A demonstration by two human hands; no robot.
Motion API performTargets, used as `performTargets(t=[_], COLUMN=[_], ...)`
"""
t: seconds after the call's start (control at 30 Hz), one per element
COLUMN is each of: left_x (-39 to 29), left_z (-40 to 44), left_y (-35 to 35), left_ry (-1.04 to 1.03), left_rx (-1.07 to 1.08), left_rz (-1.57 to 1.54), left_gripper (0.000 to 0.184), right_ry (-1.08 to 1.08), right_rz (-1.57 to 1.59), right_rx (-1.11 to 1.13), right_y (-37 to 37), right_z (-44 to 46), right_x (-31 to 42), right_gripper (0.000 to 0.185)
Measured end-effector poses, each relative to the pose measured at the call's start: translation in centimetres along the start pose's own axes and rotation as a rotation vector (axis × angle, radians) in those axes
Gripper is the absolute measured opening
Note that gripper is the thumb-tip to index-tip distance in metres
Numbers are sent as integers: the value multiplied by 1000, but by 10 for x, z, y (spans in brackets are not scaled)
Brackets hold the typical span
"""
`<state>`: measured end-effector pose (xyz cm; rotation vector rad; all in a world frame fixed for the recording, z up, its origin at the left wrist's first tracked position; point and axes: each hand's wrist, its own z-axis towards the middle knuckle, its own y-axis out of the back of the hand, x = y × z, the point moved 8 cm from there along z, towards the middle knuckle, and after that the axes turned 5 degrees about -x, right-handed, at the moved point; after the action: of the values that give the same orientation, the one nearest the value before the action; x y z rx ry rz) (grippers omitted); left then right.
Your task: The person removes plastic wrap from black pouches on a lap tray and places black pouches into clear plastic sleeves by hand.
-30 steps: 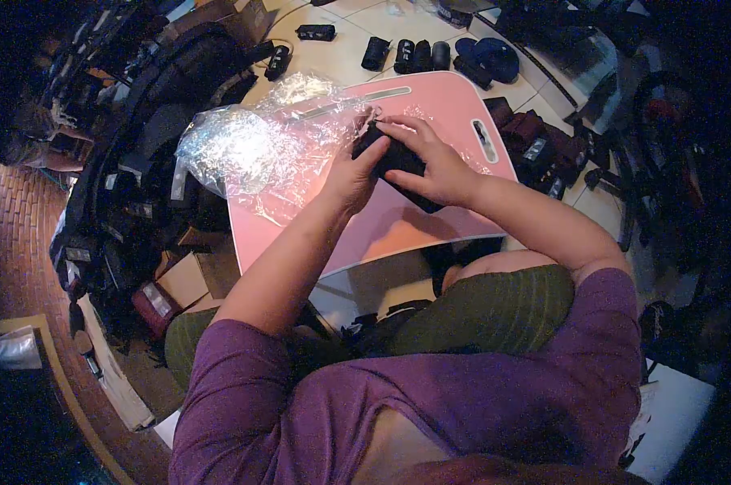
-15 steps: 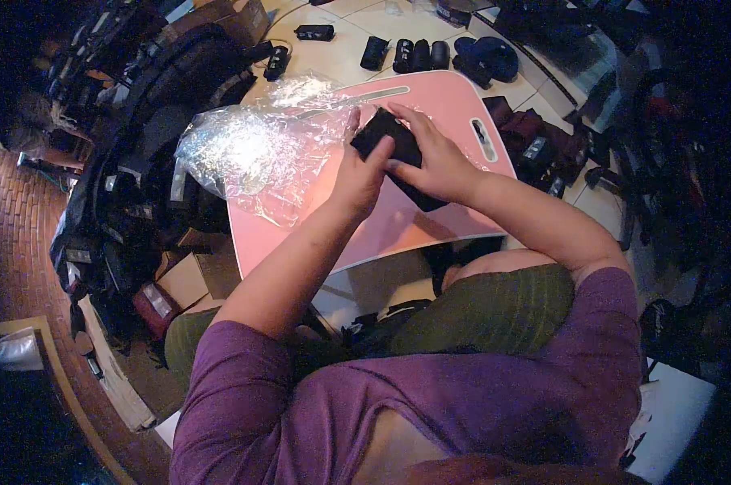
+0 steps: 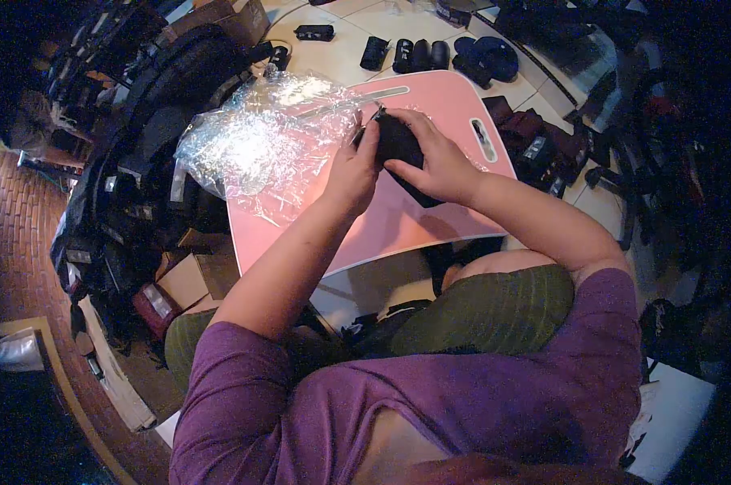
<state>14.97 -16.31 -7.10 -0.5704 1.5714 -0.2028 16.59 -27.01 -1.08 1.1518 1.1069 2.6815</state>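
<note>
Between my hands is a black folded item (image 3: 399, 149), tilted over the pink lap table (image 3: 454, 105). My left hand (image 3: 356, 170) grips its upper left end, with the thumb pressed along its near face. On its right side, my right hand (image 3: 440, 162) holds the item, thumb on the near face and fingers over the far edge. Crumpled clear plastic wrap (image 3: 256, 153) lies on the left part of the table, close to my left hand. The fingertips of my left hand are partly hidden behind the black item.
Black rolled bundles (image 3: 420, 55) and a dark blue cap-like item (image 3: 495, 58) rest on the tiled floor beyond the table. Dark red packs (image 3: 527, 133) lie to the right. Many black packs (image 3: 123, 210) are heaped at left, near an open cardboard box (image 3: 189, 281).
The black item has turned slightly and its top end is now more upright. My left thumb has moved up along it. The plastic wrap's upper edge has shifted a little.
</note>
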Motion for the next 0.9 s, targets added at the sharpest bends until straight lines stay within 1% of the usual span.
performTargets(t=[0.03,0.1,0.17,0.23,0.37,0.43,0.5,0.53,0.57,0.6,0.63,0.73,0.8,0.83,0.87,0.9], left_x=[-1,1,7,6,5,1,-7,-10,-10,-6,-6,-11,5,4,-4,-9], left_z=[0,-2,-5,-8,-4,5,3,1,0,0,0,3,4,1,-4,-6], left_y=[-1,-3,-6,-5,-3,1,0,-3,-6,-5,-5,-5,3,0,-4,-6], left_ry=[-34,-60,-86,-197,-138,-111,-102,-95,-112,-112,-161,-461,-161,-161,-266,-318], left_rx=[19,29,41,8,43,44,53,62,93,93,139,188,112,112,131,141], left_rz=[99,116,133,133,56,0,20,40,-50,-48,-85,463,167,166,191,205], left_gripper=[63,64,65,64,67,59,57,54,52,52,51,51,53,53,54,55], right_ry=[-32,-64,-170,-174,-228,-186,-143,-87,-30,-30,-18,-23,-41,-40,-37,-37], right_rz=[1,2,55,52,106,81,58,36,14,16,-1,-26,-36,-37,-38,-36], right_rx=[7,13,-3,-12,-28,-45,-63,-77,-91,-92,-88,-69,-56,-51,-47,-48], right_y=[-1,-2,-1,0,1,4,6,8,9,8,6,4,4,4,4,4], right_z=[0,-1,-2,-3,-3,-2,-1,1,2,1,0,-1,-2,-2,-2,-1], right_x=[-3,-4,-11,-11,-16,-11,-7,-2,2,0,-2,-5,-5,-4,-3,-1], right_gripper=[67,66,60,59,57,56,56,55,54,54,53,49,48,47,46,46])
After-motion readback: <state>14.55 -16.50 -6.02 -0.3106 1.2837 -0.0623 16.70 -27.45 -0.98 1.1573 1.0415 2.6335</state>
